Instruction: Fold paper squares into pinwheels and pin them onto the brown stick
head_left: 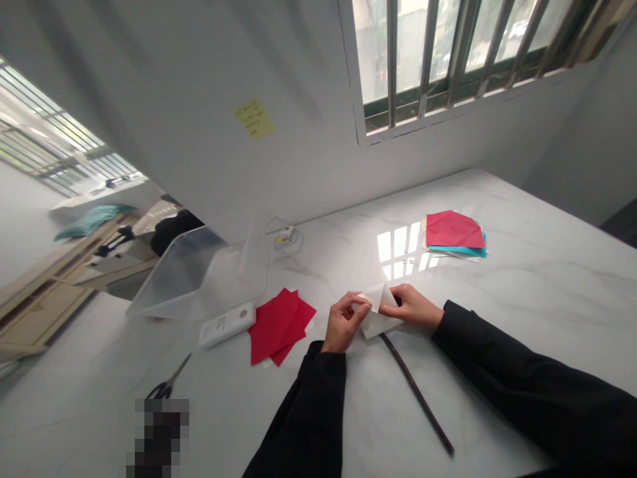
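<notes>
Left hand (344, 323) and right hand (413, 307) pinch the white paper (377, 312) between them.

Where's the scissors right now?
Head view, lower left: scissors lie on the table, below the white remote and left of the red paper.

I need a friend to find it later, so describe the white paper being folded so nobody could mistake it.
On the white marble table below the barred window, look between the left hand and right hand. The white paper is pinched there, just above a dark stick. Unlike the red sheets and coloured stack, it is white and partly folded.
</notes>
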`<state>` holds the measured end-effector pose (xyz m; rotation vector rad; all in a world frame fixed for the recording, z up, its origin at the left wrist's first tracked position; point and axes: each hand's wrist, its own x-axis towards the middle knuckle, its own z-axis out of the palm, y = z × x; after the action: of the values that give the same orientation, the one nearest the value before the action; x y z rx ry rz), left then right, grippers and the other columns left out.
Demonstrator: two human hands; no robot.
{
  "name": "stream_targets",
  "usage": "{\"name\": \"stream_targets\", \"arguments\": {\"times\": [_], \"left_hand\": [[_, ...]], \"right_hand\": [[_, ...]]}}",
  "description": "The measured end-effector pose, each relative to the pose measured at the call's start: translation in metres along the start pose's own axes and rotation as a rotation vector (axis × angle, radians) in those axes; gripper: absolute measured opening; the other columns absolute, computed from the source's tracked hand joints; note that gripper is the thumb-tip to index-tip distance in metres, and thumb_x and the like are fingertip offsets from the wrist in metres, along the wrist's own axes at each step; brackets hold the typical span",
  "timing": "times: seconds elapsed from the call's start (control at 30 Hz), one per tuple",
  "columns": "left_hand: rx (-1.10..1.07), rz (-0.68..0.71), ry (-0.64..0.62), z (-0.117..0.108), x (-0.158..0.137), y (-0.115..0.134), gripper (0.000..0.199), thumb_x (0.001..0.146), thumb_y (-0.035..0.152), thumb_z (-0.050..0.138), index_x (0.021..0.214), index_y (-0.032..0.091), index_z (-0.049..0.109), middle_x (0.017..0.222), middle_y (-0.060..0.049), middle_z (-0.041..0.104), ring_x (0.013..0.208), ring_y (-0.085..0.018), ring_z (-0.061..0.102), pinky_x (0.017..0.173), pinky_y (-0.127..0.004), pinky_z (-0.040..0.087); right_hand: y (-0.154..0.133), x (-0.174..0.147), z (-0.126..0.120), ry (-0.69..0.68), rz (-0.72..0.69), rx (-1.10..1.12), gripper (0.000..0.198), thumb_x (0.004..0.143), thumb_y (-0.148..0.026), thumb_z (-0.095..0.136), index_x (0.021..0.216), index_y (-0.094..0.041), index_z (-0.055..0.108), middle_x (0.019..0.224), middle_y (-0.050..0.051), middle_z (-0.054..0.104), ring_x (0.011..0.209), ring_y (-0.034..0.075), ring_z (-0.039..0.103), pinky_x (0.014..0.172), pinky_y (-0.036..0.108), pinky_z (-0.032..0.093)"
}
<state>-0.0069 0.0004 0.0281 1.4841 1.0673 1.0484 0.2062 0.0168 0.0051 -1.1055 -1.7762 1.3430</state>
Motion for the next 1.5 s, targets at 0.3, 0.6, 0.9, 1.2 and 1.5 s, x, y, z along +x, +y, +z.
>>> {"name": "stream_targets", "arguments": {"times": [0.3,0.6,0.9,1.2,1.5], "left_hand": [[-0.100,-0.132,-0.016,0.0036,-0.0002,-0.0075,0.082,0.078,0.035,0.082,0.149,0.022,0.044,0.099,-0.004,0.069,0.082,-0.017,0.066,0.076,-0.026,0.054],[-0.150,-0.179,0.012,0.0025,0.0009,-0.0043,0.088,0.076,0.035,0.082,0.152,0.022,0.039,0.097,-0.004,0.074,0.079,-0.018,0.069,0.073,-0.027,0.058],[-0.128,-0.200,0.007,-0.0007,0.0024,-0.0036,0.075,0.074,0.037,0.084,0.140,0.019,0.054,0.100,-0.004,0.072,0.081,-0.016,0.068,0.074,-0.024,0.056],[-0.155,-0.217,0.008,0.0006,0.0020,-0.0002,0.086,0.074,0.037,0.084,0.148,0.022,0.044,0.095,-0.002,0.074,0.076,-0.015,0.068,0.071,-0.024,0.056],[-0.113,-0.216,0.019,-0.0005,0.0025,-0.0027,0.089,0.072,0.037,0.086,0.148,0.020,0.044,0.095,-0.003,0.074,0.076,-0.017,0.069,0.071,-0.026,0.057]], "right_hand": [[0.0008,-0.0004,0.0011,0.006,-0.016,-0.034,0.037,0.087,-0.047,0.068,0.078,-0.012,0.071,0.063,-0.001,0.056,0.061,0.013,0.046,0.056,0.025,0.035],[-0.0006,0.0005,-0.0047,-0.069,-0.012,-0.020,0.040,0.089,-0.049,0.065,0.094,-0.011,0.076,0.065,-0.001,0.054,0.060,0.012,0.043,0.055,0.024,0.033],[-0.0042,-0.0003,-0.0015,-0.036,-0.026,-0.040,0.035,0.089,-0.044,0.064,0.090,-0.011,0.076,0.062,-0.002,0.052,0.059,0.012,0.042,0.054,0.025,0.031],[-0.0020,-0.0007,-0.0010,-0.035,-0.026,-0.028,0.034,0.089,-0.043,0.065,0.091,-0.011,0.076,0.064,-0.002,0.053,0.060,0.012,0.044,0.055,0.024,0.033],[0.0015,-0.0017,-0.0008,-0.049,-0.049,-0.051,0.034,0.091,-0.044,0.064,0.088,-0.012,0.075,0.062,-0.002,0.049,0.060,0.012,0.041,0.054,0.024,0.031]]}}
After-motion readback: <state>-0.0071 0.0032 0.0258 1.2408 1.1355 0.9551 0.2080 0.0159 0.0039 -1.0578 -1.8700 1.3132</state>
